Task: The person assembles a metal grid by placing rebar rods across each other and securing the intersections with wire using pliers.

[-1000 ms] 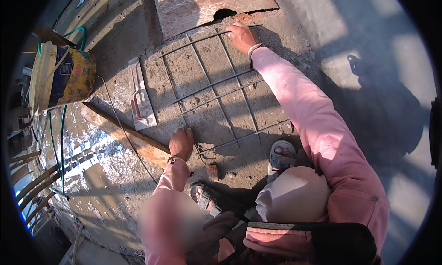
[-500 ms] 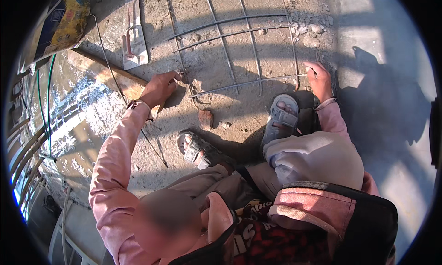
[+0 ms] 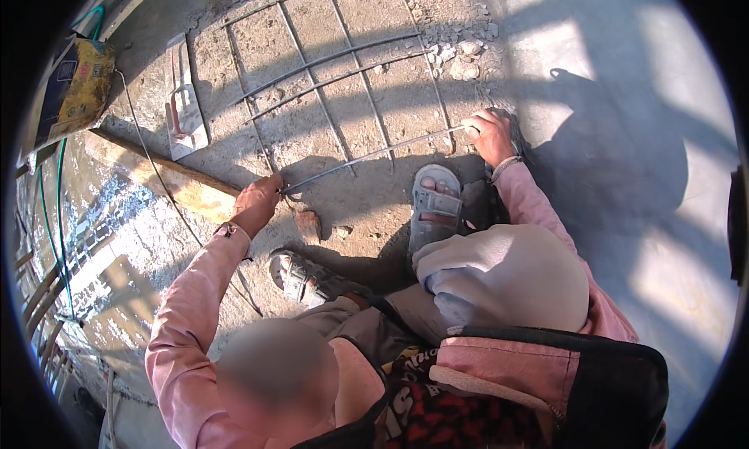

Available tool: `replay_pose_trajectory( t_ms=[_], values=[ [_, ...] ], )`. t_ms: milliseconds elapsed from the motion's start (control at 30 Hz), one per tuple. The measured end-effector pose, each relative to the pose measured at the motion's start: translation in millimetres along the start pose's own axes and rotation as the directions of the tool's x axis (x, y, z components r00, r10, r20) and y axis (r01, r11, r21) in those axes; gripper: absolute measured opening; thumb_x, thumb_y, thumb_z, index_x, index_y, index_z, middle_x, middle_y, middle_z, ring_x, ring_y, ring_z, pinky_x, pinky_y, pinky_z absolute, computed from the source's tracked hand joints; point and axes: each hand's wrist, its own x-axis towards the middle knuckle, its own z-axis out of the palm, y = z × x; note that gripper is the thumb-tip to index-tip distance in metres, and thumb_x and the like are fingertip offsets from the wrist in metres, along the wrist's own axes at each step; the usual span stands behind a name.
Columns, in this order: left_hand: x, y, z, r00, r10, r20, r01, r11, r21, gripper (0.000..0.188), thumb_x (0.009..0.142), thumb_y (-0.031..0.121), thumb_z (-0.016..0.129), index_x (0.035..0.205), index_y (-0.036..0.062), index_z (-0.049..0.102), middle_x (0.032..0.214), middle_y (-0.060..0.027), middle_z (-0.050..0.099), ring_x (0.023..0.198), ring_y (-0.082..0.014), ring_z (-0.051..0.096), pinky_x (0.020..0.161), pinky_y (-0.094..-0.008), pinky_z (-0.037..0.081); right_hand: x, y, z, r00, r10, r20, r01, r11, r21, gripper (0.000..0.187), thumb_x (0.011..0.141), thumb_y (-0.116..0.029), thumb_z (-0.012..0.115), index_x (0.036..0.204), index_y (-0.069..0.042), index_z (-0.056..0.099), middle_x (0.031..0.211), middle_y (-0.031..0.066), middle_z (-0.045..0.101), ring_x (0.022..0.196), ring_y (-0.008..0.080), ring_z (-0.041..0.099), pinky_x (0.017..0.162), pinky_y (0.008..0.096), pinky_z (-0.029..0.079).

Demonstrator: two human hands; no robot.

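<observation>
A steel reinforcing-bar mesh (image 3: 360, 70) lies on rough, dusty ground, reaching away from our two hands, its nearest bar running between them. Our right hand (image 3: 490, 137) pinches that bar's right end, thumb and fingers closed on the steel. Our left hand (image 3: 257, 203) is at the mesh's near left corner, fingers curled and touching it; the back of the hand hides the fingertips, so we cannot tell whether they close around the bar.

We judge the step in hand to be handling the mesh by its near edge. Shifting it would call for a sure hold at both ends and an even pull, with the near bar kept clear of our feet.

Just on our side of the left grip sits a reddish brick fragment (image 3: 309, 225). Nearer our body, our sandals stand apart: the left sandal (image 3: 295, 277) below the left grip, the right sandal (image 3: 435, 207) between the grips, close to the bar.

Left of the left grip are a timber plank (image 3: 195, 193) and a thin dark wire crossing it. Beyond them, a flat finishing trowel (image 3: 186, 98) lies on the ground, and a stained yellow-and-blue bucket (image 3: 78, 86) stands farther left. Beyond the right grip lies pale rubble (image 3: 466, 59).
</observation>
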Motion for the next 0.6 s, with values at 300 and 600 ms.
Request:
replay_pose_trajectory(
  t_ms=[300,600],
  values=[
    [-7.4,-12.4,2.0,0.997,-0.037,-0.062,0.040,0.998,0.048,0.011,0.081,0.012,0.057,0.092,0.0077,0.054,0.085,-0.0183,0.060,0.084,-0.0393,0.058,0.071,-0.0458,0.045,-4.6,-6.7,9.3,0.994,-0.075,-0.073,0.074,0.997,-0.017,0.016,0.073,-0.010,0.063,0.087,-0.018,0.066,0.086,-0.0011,0.061,0.084,0.0226,0.056,0.074,0.0399,0.036],
    [-2.0,-12.7,-2.0,1.000,-0.009,0.008,0.009,1.000,0.030,0.015,0.080,0.010,0.056,0.093,0.0056,0.054,0.092,-0.0190,0.061,0.088,-0.0397,0.059,0.075,-0.0469,0.046,-3.3,-13.0,13.2,1.000,0.016,0.003,-0.016,1.000,0.017,0.014,0.076,-0.013,0.063,0.089,-0.017,0.066,0.090,-0.0005,0.060,0.090,0.0244,0.055,0.080,0.0427,0.037]
  ],
)
